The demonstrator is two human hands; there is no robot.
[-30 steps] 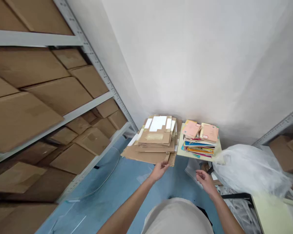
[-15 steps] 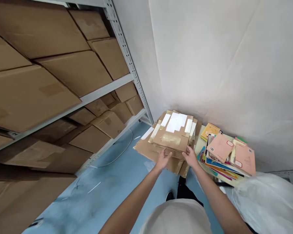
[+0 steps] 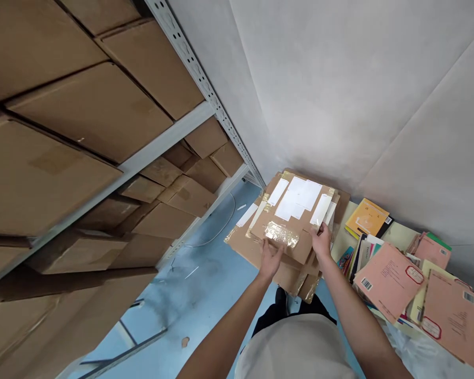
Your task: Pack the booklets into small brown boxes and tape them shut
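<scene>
A stack of flattened cardboard (image 3: 240, 242) lies before me by the wall. Its top sheet (image 3: 302, 250) carries several white paper labels (image 3: 298, 196) and a shiny patch of clear tape (image 3: 281, 235). My left hand (image 3: 270, 259) is closed on the near edge of that sheet, just below the tape, its thumb apart from the fingers. At the right side, my right hand (image 3: 321, 243) pinches the sheet's edge beside a white label. Parts of the fingers under the cardboard are hidden.
Cardboard boxes (image 3: 90, 110) fill a metal shelving rack (image 3: 189, 58) on the left. To the right, pink booklets (image 3: 391, 279) and a yellow book (image 3: 366, 217) lie on a pale surface. Translucent plastic (image 3: 408, 342) is below them. A cable (image 3: 221, 226) runs along the blue floor.
My right hand has shifted from the sheet's near edge up to its right side. My left hand stays at the near edge. The view has swung, bringing more of the booklets in.
</scene>
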